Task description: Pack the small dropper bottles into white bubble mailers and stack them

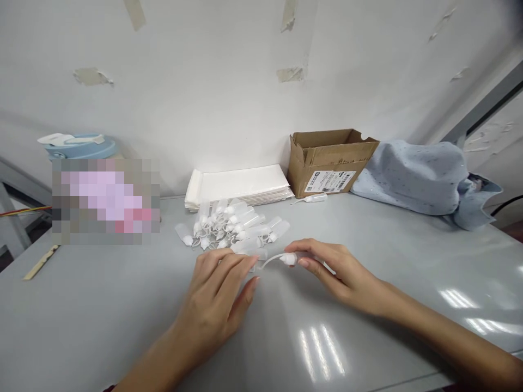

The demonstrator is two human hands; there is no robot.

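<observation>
My right hand [330, 269] pinches a small translucent dropper bottle [290, 258] between thumb and fingers. Its white cap points left, and a thin curved strap or tube extends from it toward my left hand. My left hand [223, 286] is open, thumb apart from the fingers, its fingertips beside the near edge of a pile of similar bottles [249, 220]. These lie jumbled on the grey table [261, 348], with white caps and thin loops among them. Part of the pile is hidden behind my left fingers.
Behind the pile lies a stack of white padded envelopes [241, 185]. An open cardboard box [333, 158] stands to its right, one more bottle [316, 198] before it. Bunched blue fabric [412, 174] sits far right; a blue-lidded container [81, 147] and cutter-like strip [41, 262] are left.
</observation>
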